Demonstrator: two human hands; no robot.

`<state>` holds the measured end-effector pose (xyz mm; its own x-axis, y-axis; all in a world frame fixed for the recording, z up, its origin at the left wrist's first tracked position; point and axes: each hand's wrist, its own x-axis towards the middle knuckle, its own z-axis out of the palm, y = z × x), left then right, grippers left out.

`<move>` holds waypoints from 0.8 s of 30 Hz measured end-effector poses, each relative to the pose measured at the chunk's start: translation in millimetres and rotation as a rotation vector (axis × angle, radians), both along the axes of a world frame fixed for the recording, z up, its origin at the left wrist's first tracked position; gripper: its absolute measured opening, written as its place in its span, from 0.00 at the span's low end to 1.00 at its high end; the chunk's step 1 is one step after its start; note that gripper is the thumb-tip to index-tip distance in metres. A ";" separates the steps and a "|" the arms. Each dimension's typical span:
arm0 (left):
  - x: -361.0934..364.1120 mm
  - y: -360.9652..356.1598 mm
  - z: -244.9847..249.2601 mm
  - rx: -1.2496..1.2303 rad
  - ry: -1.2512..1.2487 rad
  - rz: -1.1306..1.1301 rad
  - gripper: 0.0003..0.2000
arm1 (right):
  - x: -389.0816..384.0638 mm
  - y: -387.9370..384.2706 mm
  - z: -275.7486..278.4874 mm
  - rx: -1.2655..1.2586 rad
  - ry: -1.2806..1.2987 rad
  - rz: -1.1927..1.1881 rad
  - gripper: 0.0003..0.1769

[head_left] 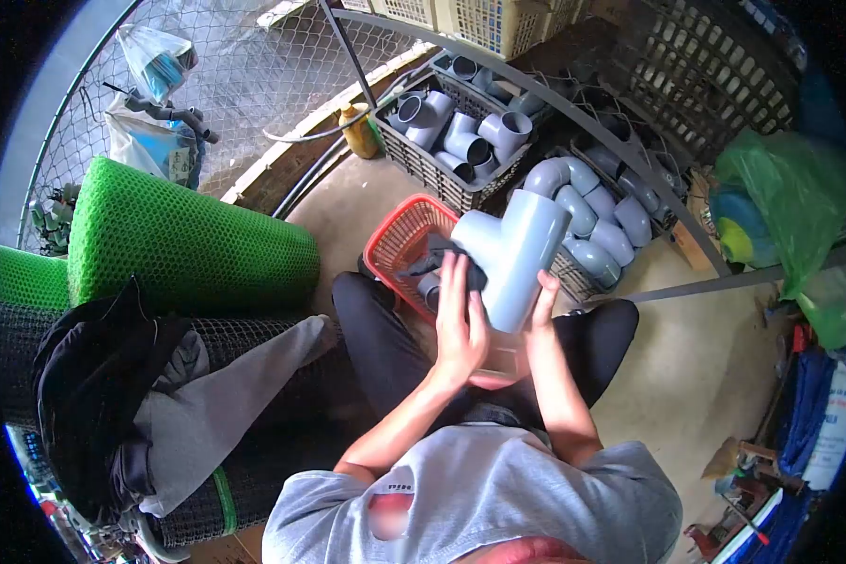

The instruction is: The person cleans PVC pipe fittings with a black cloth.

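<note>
A large grey plastic pipe tee (526, 249) is tilted in front of me, above my lap. My right hand (541, 310) grips its lower right side, the thumb up along the pipe and the other fingers hidden behind. My left hand (461, 324) presses a black cloth (465, 266) against the tee's left side, its fingers lying along the cloth. Behind the cloth stands a red plastic basket (412, 226) with a dark grey fitting (430, 289) inside. Below the tee, a reddish-brown surface (506, 362) shows between my wrists.
A black crate (461, 193) of pipe tees and another crate of grey elbows (592, 221) stand ahead. A yellow bottle (358, 132) is beside them. Rolls of green mesh (183, 240) and a grey-and-black garment (207, 404) lie left. A green plastic bag (785, 197) hangs right.
</note>
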<state>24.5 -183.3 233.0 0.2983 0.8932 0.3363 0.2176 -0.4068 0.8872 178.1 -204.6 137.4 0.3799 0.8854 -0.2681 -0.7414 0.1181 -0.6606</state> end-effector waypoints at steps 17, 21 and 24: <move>18.0 71.6 65.0 0.370 0.219 -0.340 0.25 | -3.0 -19.4 51.8 0.159 -0.127 0.078 0.48; 25.1 84.5 41.0 -0.089 0.009 -0.288 0.22 | 3.9 -23.7 76.7 0.146 -0.728 0.007 0.56; 19.0 110.5 39.4 -0.620 -0.321 -0.681 0.34 | 0.4 -37.5 103.1 0.157 -0.985 0.122 0.66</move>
